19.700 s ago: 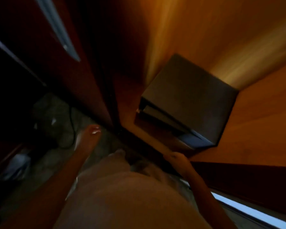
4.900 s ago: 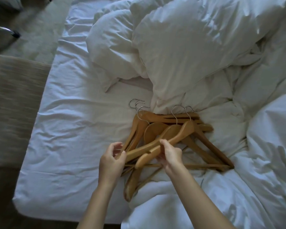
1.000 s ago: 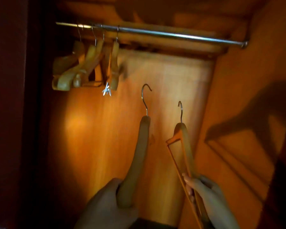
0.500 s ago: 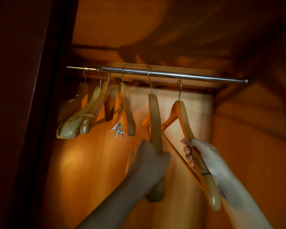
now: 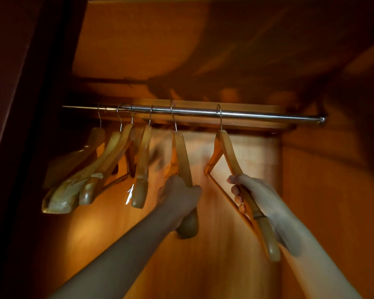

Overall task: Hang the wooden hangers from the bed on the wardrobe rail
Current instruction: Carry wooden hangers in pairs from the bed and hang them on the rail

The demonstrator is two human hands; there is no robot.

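Hands grip low on the arms of two hangers, likely to steer each hook from below. The left hand (image 5: 178, 197) wraps the left hanger (image 5: 183, 160); the right hand's (image 5: 254, 197) fingers (image 5: 238, 199) curl round the right hanger (image 5: 231, 154). Farther up, both hooks sit over the rail (image 5: 257, 115), ready for release. Four hung hangers (image 5: 117, 160) crowd its left end.

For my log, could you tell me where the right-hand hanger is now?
Its hook is over the rail, right of the left hand's hanger; the right hand grips the right-hand hanger.
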